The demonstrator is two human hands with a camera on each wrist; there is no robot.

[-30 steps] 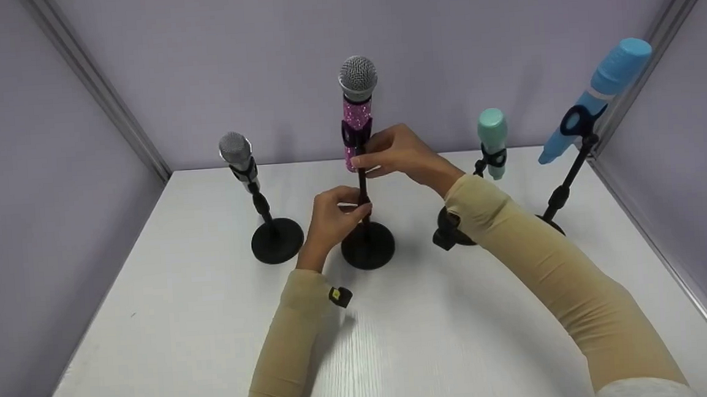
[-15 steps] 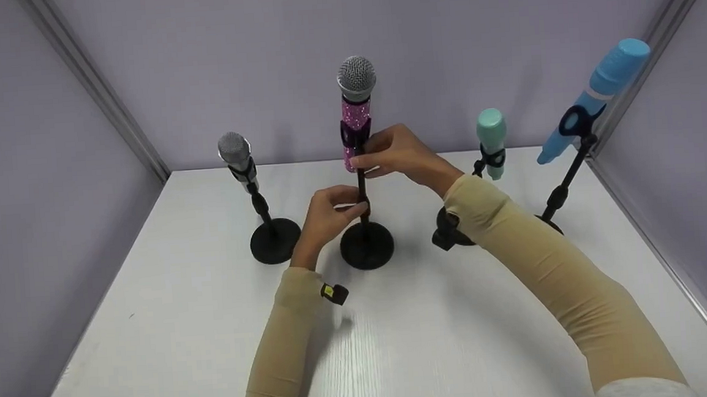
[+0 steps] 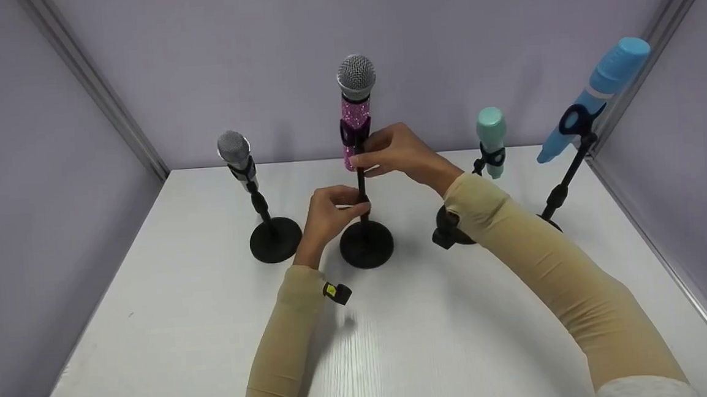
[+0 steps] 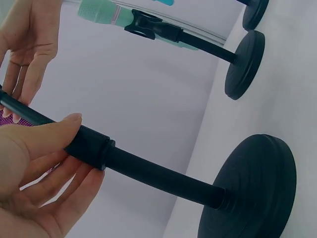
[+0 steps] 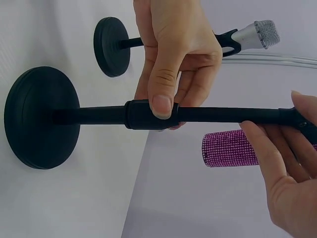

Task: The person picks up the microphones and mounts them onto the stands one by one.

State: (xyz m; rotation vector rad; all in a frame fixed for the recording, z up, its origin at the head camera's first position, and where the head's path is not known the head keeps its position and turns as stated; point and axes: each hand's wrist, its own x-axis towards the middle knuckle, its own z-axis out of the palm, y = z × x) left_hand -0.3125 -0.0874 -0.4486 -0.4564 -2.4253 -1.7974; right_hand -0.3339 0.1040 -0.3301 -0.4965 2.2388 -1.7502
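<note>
A microphone with a silver mesh head and glittery pink body sits in the clip of a black microphone stand, near the middle of the white table. Low on the pole, my left hand pinches the stand's thick collar between thumb and fingers. My right hand holds the thinner upper pole just under the clip. The pink microphone's lower end hangs free beside this pole in the right wrist view. The round base rests flat on the table.
Left stands a smaller silver microphone on a black stand. To the right are a mint-green microphone and a large blue one, each on its stand; my right forearm partly hides the mint one's stand. Grey walls enclose the table.
My left wrist has shifted slightly to the left, its fingers still at the collar. My right hand and the microphones stay practically where they were.
</note>
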